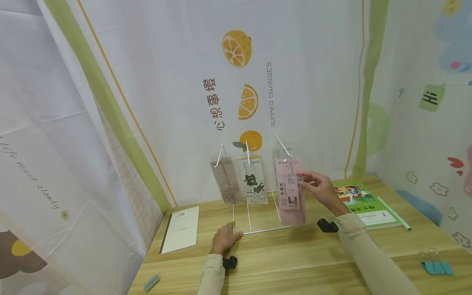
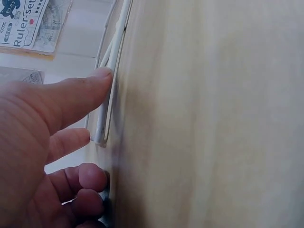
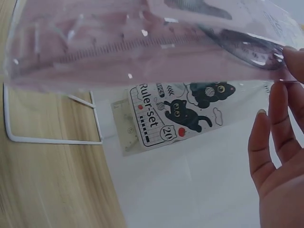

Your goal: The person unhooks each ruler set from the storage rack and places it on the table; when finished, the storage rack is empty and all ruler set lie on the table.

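Observation:
My right hand (image 1: 318,186) pinches the right edge of a pink ruler-set packet (image 1: 292,217) between thumb and fingers. The clear plastic and ruler markings show close up in the right wrist view. This packet hangs at the right prong of a white wire display rack (image 1: 265,230), in front of another packet. On the middle prong hangs a cat-printed ruler set (image 1: 254,180); a greyish ruler packet (image 1: 226,182) hangs on the left prong. My left hand (image 1: 223,238) rests at the rack's front left corner, its thumb (image 2: 95,90) extended along the base wire.
A pale notebook (image 1: 180,229) lies at the left, with a small blue-green block (image 1: 151,282) nearer me. To the right are a green book (image 1: 380,221), a pale green rod (image 1: 394,213) and a teal binder clip (image 1: 437,268). A printed curtain (image 1: 313,82) hangs behind the rack.

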Motion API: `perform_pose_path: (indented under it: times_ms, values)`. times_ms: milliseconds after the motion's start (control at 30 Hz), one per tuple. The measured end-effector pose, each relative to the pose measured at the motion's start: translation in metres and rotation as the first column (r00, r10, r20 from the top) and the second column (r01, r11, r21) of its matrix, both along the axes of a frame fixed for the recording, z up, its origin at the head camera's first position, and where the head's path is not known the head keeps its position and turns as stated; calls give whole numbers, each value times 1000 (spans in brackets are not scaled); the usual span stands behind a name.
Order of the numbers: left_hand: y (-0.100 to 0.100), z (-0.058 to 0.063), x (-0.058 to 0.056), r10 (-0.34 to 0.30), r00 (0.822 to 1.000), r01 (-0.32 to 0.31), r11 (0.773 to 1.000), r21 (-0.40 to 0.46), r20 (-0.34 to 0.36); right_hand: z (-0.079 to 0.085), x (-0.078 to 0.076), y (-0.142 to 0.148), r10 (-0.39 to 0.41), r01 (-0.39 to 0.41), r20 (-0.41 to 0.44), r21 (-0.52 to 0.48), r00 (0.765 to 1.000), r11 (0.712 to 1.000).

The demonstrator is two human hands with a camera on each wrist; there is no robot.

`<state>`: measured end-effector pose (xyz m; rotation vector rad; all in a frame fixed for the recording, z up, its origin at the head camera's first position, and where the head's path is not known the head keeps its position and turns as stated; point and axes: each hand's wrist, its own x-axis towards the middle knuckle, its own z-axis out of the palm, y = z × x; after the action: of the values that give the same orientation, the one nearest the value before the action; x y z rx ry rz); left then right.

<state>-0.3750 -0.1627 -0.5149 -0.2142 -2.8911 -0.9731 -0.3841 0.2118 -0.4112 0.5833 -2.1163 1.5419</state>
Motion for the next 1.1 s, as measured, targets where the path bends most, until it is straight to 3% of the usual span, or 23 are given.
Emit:
perform_pose_path:
  times_ms: [433,633,833,933,1000,1100]
  values:
    - [1,1,-1,-16,1000,16,1000,19,-1,12,25,12,32,-32,4,-21,999,999]
    - [1,1,0,8,1000,-8,1000,5,17,17,35,12,47,-48,-16,-19,999,999]
    - [4,0,1,-15,1000,15,1000,7,9,10,53,21,71,-71,-24,-9,997,997]
    - [5,-1,0,-15,1000,15,1000,5,15,-4,65,29,64,-65,54,15,996,998]
    - [4,-2,0,-5,1000,5,1000,0,18,-15,71,33,52,-57,148,34,988,998]
    - [2,0,0,-2,1000,2,1000,-12,18,-32,76,40,45,-61,335,38,941,997]
